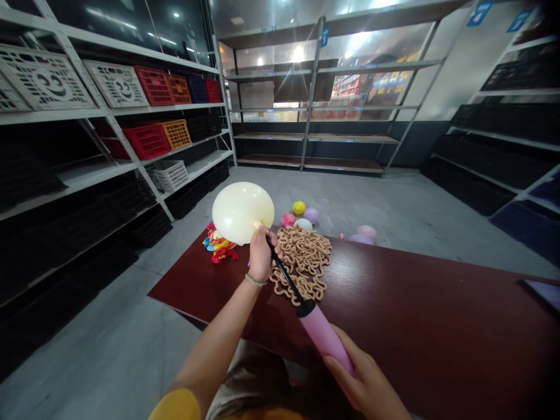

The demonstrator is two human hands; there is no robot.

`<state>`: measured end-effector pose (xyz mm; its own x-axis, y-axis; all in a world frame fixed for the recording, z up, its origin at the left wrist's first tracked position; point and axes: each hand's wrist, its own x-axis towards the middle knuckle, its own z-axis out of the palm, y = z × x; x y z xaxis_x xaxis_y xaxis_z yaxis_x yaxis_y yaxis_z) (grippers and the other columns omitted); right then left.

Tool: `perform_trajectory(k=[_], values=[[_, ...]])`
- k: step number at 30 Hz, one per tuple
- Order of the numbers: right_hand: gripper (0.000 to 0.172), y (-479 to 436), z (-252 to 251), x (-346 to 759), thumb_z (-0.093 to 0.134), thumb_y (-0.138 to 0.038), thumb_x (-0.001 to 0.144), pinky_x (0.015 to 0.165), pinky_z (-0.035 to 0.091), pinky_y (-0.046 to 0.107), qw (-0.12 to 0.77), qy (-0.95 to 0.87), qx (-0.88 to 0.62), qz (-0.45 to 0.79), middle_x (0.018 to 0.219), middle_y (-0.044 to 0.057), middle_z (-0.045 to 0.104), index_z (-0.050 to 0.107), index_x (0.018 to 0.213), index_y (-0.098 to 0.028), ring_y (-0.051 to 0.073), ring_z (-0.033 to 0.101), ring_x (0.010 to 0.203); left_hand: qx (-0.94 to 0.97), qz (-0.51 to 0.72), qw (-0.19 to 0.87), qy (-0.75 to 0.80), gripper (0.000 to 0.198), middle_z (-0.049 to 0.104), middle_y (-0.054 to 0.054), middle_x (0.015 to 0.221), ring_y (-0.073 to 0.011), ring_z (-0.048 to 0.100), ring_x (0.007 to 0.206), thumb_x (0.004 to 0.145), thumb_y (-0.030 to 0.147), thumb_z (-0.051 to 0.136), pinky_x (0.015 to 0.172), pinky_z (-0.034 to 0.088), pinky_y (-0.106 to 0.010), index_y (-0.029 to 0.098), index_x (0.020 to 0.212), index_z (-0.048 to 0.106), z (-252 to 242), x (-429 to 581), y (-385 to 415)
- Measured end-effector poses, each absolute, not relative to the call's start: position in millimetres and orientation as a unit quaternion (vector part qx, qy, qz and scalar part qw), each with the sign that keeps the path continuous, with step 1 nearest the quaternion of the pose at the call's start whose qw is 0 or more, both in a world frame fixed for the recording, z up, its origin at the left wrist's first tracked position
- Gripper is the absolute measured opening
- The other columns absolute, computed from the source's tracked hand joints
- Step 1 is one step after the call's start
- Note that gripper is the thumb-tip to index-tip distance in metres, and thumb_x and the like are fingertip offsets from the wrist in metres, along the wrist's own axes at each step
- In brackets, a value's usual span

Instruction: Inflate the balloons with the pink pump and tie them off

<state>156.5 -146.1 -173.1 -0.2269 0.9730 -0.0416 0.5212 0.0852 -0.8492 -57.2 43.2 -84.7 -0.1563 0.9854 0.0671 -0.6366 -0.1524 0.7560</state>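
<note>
My left hand (261, 255) is closed around the neck of a pale yellow balloon (242, 210), pinching it against the black front end of a balloon pump (326, 337). The balloon is inflated and hangs over the far edge of the table. My right hand (356, 376) wraps round the pump's pink barrel near my body, and the black rod shows between the two hands. Just right of my left hand, a heap of tan, rope-like coils (304, 251) lies on the table. Several uninflated coloured balloons (221, 249) are piled under the inflated balloon.
The dark red table (394, 309) stretches to the right, where a flat dark object (545, 293) lies at its edge. Several inflated balloons (311, 215) rest on the floor beyond. Shelves with plastic crates (153, 86) stand left; a metal rack (310, 105) stands at the back.
</note>
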Motion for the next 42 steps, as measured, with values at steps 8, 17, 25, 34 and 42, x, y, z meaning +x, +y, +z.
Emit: perform_trajectory(k=[8,17,25,34,42], values=[[0.058,-110,-155,130,0.05,-0.054,0.093,0.096,0.053,0.037,0.286,-0.679,-0.55,0.393,0.131,0.009,0.068,0.054,0.142,-0.022,0.03,0.066,0.116,0.299,0.688,0.586,0.308,0.036,0.042,0.006,0.056,-0.0068,0.039,0.039,0.09,0.05,0.059,0.036,0.033,-0.019,0.021,0.078,0.042,-96,-42,24],[0.058,-118,-161,133,0.055,-0.051,0.092,0.099,0.051,0.035,0.309,-0.683,-0.534,0.391,0.134,0.009,0.065,0.052,0.143,-0.023,0.029,0.064,0.119,0.301,0.675,0.598,0.309,0.032,0.043,0.007,0.056,-0.0073,0.04,0.039,0.089,0.048,0.058,0.038,0.038,-0.019,0.021,0.08,0.043,-94,-44,26],[0.058,-148,-174,161,0.057,-0.051,0.092,0.1,0.05,0.035,0.299,-0.676,-0.536,0.407,0.136,0.012,0.063,0.054,0.142,-0.022,0.028,0.064,0.118,0.292,0.689,0.598,0.288,0.037,0.042,0.006,0.056,-0.0072,0.039,0.04,0.085,0.05,0.065,0.036,0.035,-0.019,0.021,0.079,0.044,-87,-52,43],[0.062,-112,-160,132,0.047,-0.058,0.093,0.071,0.059,0.035,0.285,-0.635,-0.542,0.472,0.1,0.008,0.076,0.053,0.141,-0.019,0.024,0.071,0.074,0.29,0.682,0.593,0.315,0.032,0.043,0.006,0.056,-0.006,0.039,0.039,0.092,0.045,0.056,0.037,0.034,-0.016,0.021,0.077,0.042,-102,-39,22],[0.063,-109,-157,126,0.054,-0.054,0.091,0.096,0.053,0.04,0.326,-0.662,-0.534,0.413,0.128,0.011,0.068,0.052,0.144,-0.021,0.03,0.066,0.112,0.292,0.668,0.608,0.315,0.031,0.044,0.007,0.056,-0.007,0.041,0.039,0.089,0.046,0.059,0.039,0.039,-0.018,0.021,0.079,0.043,-101,-38,18]])
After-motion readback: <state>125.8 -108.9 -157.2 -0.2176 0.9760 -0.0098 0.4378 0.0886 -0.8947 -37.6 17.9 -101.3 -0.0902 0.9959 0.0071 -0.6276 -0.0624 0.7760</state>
